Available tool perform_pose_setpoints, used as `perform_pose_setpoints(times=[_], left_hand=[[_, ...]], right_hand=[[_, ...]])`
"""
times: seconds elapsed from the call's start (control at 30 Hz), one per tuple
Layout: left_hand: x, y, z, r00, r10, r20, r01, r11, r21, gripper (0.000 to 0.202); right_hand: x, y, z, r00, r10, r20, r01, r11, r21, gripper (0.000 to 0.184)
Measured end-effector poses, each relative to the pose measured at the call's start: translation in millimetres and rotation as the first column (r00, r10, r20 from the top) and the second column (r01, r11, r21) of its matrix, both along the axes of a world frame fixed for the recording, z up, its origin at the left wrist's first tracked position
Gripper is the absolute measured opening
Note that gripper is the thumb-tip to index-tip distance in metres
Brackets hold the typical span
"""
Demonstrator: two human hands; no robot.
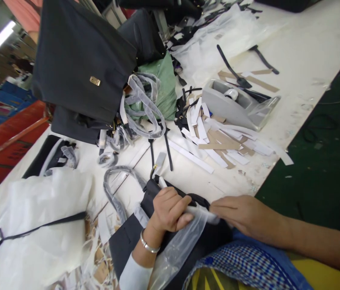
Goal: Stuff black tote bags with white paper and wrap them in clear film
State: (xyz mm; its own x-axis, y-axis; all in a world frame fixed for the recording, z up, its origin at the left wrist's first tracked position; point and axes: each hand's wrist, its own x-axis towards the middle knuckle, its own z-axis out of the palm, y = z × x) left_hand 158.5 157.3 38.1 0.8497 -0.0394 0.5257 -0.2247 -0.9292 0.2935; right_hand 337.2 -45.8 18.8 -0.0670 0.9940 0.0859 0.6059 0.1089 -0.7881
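Observation:
A black handbag (127, 237) lies at the near table edge, against my lap. My left hand (168, 209), with a silver bangle on the wrist, is closed around a white wrapped strip (196, 210) on top of the bag. My right hand (242, 213) lies over the other end of that strip with its fingers pressed together on it. A sheet of clear plastic film (178, 245) hangs down from between the two hands. A plastic-wrapped handle (112, 185) curves out from the bag to the left.
Two dark handbags (79, 60) stand at the back left beside a green bag (163, 84). A grey tape dispenser (236, 104) sits mid-table among several white and brown paper strips (215, 141). White plastic bags (43, 217) pile up at left. The table edge (266, 177) drops to a green floor.

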Motion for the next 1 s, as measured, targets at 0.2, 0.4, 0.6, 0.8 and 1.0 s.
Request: perform_pose_setpoints(times=[0.2, 0.4, 0.6, 0.8, 1.0], left_hand=[[-8, -16, 24.4, 0.997, -0.049, -0.052, 0.049, 0.999, -0.008, 0.048], [-9, -22, 26.7, 0.995, -0.073, -0.064, 0.071, 0.997, -0.037, 0.045], [-5, -12, 18.6, 0.998, -0.027, -0.059, 0.026, 1.0, -0.017, 0.032], [3, -8, 4.5, 0.996, 0.018, -0.082, -0.028, 0.992, -0.123, 0.032], [8, -2, -12.6, 0.936, 0.139, -0.324, -0.188, 0.974, -0.123, 0.035]], right_hand=[[-20, 8, -9.3, 0.895, -0.166, -0.415, 0.153, 0.986, -0.065, 0.022], [-36, 28, -17.8, 0.588, -0.297, -0.752, 0.165, 0.955, -0.247, 0.007], [-9, 13, 1.7, 0.838, -0.305, -0.452, 0.15, 0.926, -0.347, 0.035], [-24, 27, -8.3, 0.667, -0.379, -0.642, 0.084, 0.894, -0.441, 0.024], [-25, 35, -11.7, 0.942, -0.195, -0.272, 0.135, 0.965, -0.225, 0.021]])
